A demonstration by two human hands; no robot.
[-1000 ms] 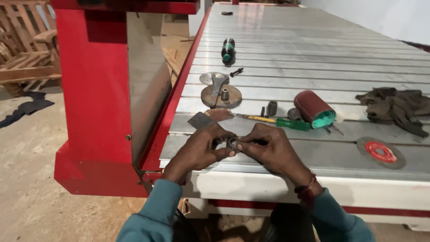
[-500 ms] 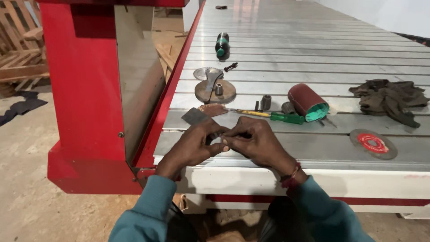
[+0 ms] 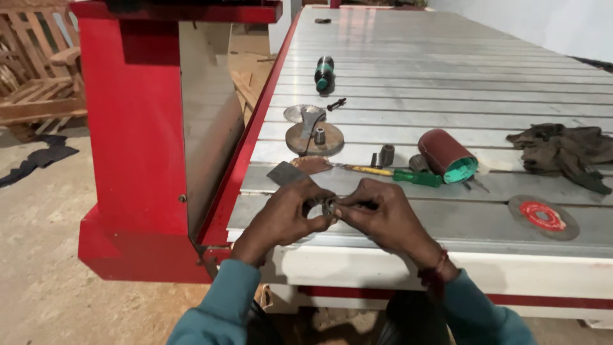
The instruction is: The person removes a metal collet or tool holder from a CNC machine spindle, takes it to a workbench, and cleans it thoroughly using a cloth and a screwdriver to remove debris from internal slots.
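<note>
My left hand [image 3: 284, 214] and right hand [image 3: 383, 214] are both pinched on a small round metal fitting [image 3: 329, 206], held just above the near edge of the desk [image 3: 447, 64], in front of the green-handled screwdriver [image 3: 399, 174]. The fitting appears only partly worked. Beyond the screwdriver, the sandpaper roll [image 3: 447, 155] and stacked discs [image 3: 313, 135] lie untouched.

Ribbed metal table [image 3: 447, 76] with a dull sheen; glossy red-painted steel frame [image 3: 134, 160]. Small dark metal part [image 3: 329, 206], matt, pinched between both hands; roll [image 3: 447, 155] of rough reddish abrasive paper on a green plastic core. Crumpled dark cloth [image 3: 565, 150], matt; gritty grey disc [image 3: 543, 216]; slatted bare wood chair [image 3: 35, 70].
</note>
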